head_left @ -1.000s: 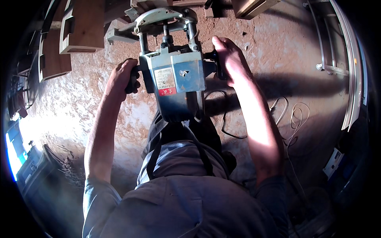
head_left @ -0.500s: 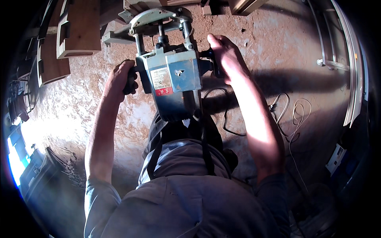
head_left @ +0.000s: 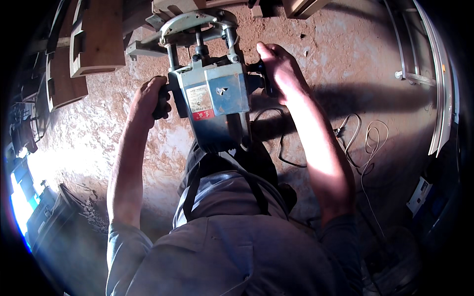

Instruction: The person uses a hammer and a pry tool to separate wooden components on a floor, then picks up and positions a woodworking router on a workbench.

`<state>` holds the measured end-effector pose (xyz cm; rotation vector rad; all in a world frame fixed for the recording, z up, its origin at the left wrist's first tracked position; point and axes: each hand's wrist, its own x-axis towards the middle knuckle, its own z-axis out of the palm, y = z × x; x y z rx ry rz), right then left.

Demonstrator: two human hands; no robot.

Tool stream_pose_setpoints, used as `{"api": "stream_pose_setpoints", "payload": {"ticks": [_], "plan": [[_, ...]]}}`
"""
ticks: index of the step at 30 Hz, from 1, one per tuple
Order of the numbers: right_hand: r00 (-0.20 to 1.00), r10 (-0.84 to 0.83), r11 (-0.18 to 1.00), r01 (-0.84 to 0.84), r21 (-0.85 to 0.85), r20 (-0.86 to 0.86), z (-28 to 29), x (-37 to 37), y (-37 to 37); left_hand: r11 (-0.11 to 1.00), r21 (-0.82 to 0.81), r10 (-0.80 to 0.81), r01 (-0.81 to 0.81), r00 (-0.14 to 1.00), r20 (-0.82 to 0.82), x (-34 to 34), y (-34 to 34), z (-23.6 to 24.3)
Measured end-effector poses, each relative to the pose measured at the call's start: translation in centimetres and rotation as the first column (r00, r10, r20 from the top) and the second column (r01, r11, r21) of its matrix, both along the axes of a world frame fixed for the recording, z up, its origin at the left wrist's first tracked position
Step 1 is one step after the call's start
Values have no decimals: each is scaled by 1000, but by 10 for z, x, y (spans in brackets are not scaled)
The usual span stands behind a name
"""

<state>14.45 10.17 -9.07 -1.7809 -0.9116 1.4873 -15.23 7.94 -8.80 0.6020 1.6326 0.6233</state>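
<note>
- Since 1.0 s ago, router (head_left: 213, 98) sits higher in the view and further from the body, base plate (head_left: 190, 22) now over the wooden workpiece (head_left: 177, 6) at the top edge; both arms more extended
- Left hand (head_left: 150, 96) closed around the black left side handle; right hand (head_left: 276, 66) closed around the black right side handle (head_left: 260, 74)
- Router: blue-grey motor housing, 2 steel plunge columns, label faces up; held between both hands above a dusty floor (head_left: 98, 138), just ahead of the person's waist
- Bit not visible; cannot tell whether it spins or touches wood
- Risk 1: black power cord (head_left: 281, 143) loops on the floor beside the right forearm, white cable (head_left: 368, 138) lies near it; a snag could jerk the tool off line
- Risk 2: base looks only partly seated on the workpiece; tilt could gouge the edge
- Risk 3: wood blocks (head_left: 96, 39) to the left lie loose, could shift if bumped
- Risk 4: reach is long, so a kick would be harder to hold
</note>
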Motion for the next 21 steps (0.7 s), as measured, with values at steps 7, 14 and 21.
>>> {"api": "stream_pose_setpoints", "payload": {"ticks": [7, 14, 21], "plan": [[999, 18, 999, -17, -42, 32, 7, -1, 2, 1000, -19, -20, 20, 1000, 2, -3, 2, -2], [998, 17, 998, -14, -61, 55, 14, -3, 0, 1000, -11, -29, 29, 999, 24, -6, 2, -3], [996, -7, 1000, 9, -15, 94, 13, -5, -2, 998, -25, -50, 50, 999, -11, -3, 6, 4]]}}
